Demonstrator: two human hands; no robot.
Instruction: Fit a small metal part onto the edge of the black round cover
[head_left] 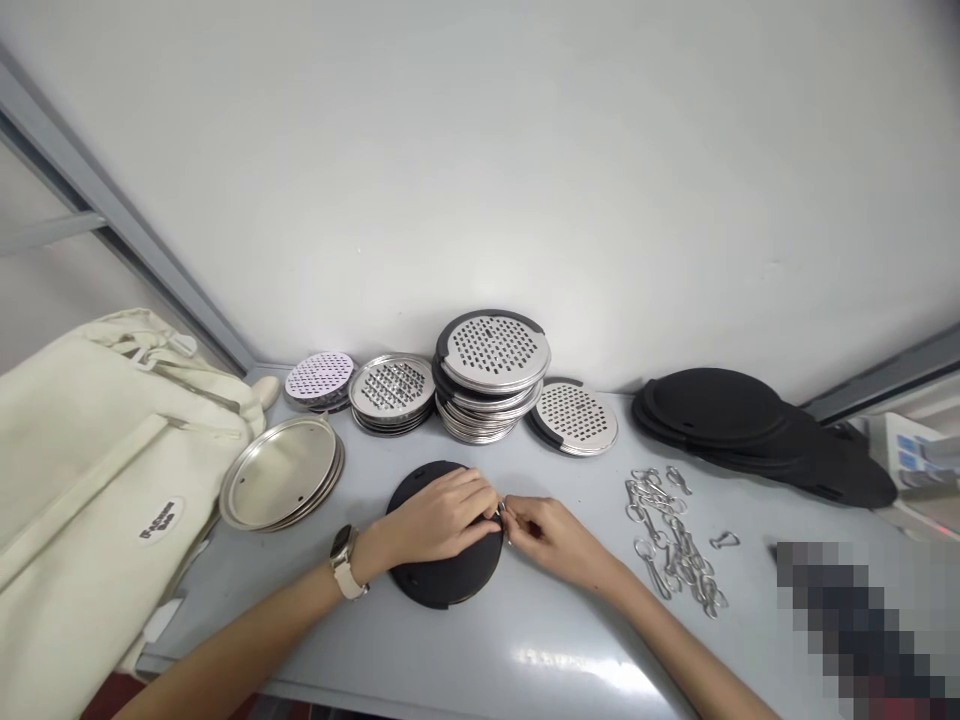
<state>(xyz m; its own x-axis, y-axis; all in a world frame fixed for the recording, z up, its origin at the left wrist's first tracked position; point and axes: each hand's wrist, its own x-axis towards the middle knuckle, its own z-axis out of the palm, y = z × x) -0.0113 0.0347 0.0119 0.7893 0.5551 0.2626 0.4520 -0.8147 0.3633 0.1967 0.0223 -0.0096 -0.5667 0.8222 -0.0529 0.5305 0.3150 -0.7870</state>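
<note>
The left hand [448, 515] is holding a disc [450, 580], the right hand [551, 538] pinching a clip [502, 507], seemingly half-attached, at two o'clock, loose clips [684, 552] lying at three.

Cool, even light here, and the wall [480, 160] glows softly! A white glare flares off the near part of the table [540, 630]. The top-right corner dims, wide-angle distortion stretches the sides, and coarse pixel blocks [862, 630] mask the lower right!
</note>
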